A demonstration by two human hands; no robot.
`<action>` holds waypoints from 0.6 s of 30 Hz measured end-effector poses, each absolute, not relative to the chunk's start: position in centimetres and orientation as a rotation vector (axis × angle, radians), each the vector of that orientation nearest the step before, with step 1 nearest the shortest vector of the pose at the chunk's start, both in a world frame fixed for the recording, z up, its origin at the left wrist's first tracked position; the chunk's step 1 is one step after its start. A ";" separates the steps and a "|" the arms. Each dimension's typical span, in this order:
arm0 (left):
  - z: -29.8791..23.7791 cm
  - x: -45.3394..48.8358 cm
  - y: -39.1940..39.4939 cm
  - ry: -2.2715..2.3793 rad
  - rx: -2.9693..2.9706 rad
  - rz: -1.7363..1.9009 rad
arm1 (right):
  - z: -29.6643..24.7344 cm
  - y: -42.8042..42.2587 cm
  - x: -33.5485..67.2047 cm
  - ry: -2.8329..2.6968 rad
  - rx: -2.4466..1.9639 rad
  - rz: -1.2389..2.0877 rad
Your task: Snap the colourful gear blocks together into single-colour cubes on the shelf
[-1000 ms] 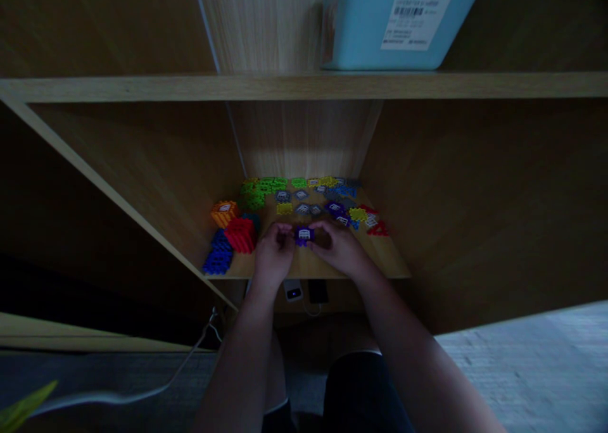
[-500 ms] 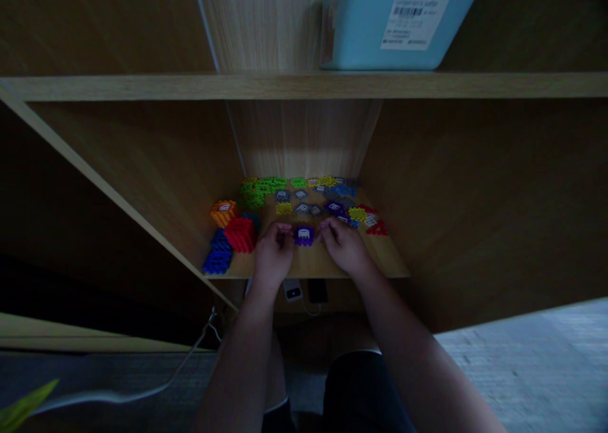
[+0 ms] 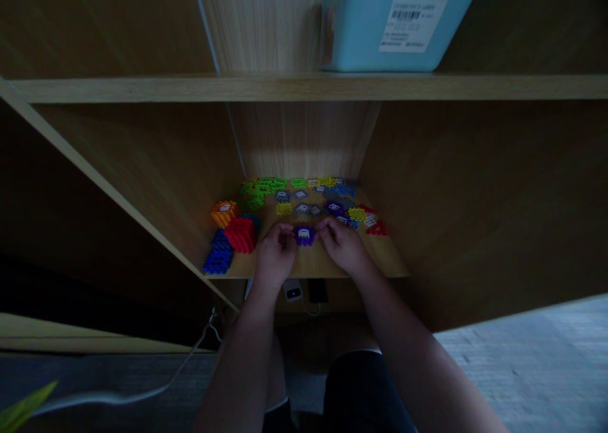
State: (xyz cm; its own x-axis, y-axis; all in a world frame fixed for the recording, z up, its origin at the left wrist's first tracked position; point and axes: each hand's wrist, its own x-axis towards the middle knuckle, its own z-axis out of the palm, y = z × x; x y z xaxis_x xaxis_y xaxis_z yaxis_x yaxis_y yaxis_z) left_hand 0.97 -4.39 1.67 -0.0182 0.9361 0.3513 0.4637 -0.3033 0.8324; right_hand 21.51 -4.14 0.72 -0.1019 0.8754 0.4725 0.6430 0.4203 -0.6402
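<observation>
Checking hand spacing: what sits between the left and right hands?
Head view: a purple piece with white markings lies between the left hand and the right hand.

- wooden shelf unit [image 3: 142,90] filled most of view;
- back panel [image 3: 304,138] was pale, side panels [image 3: 484,192] looked darker;
- grey floor [image 3: 532,351] showed lower right;
- light was dim

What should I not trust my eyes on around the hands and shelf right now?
- Purple piece, head view: too small and dim to tell whether the left hand or right hand touches it.
- Teal piece, head view: partly hidden by the red block.
- Blue bin, head view: top cut off by the upper edge.
- Label, head view: print too blurred to read.
</observation>
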 end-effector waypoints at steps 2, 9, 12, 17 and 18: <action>1.5 0.9 -4.3 1.464 1.788 1.292 | 0.7 -4.1 21.5 -1.819 -1.301 0.345; 0.9 0.9 -3.9 1.526 1.781 1.343 | 0.7 -4.1 21.5 -1.807 -1.352 0.322; 1.1 1.0 -4.0 1.534 1.793 1.329 | 0.7 -4.1 21.5 -1.816 -1.355 0.316; 1.3 1.1 -4.2 1.531 1.801 1.293 | 0.5 -4.0 21.5 -1.807 -1.349 0.325; 1.3 1.0 -4.2 1.525 1.801 1.289 | 0.5 -4.0 21.5 -1.808 -1.351 0.324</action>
State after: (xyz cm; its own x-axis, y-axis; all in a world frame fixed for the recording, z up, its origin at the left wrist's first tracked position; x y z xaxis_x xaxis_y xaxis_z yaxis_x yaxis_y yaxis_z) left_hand 1.05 -4.20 1.33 -0.0476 0.9311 0.3617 0.5117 -0.2883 0.8094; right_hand 21.49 -3.96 0.51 -0.0715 0.8836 0.4627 0.6681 0.3869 -0.6356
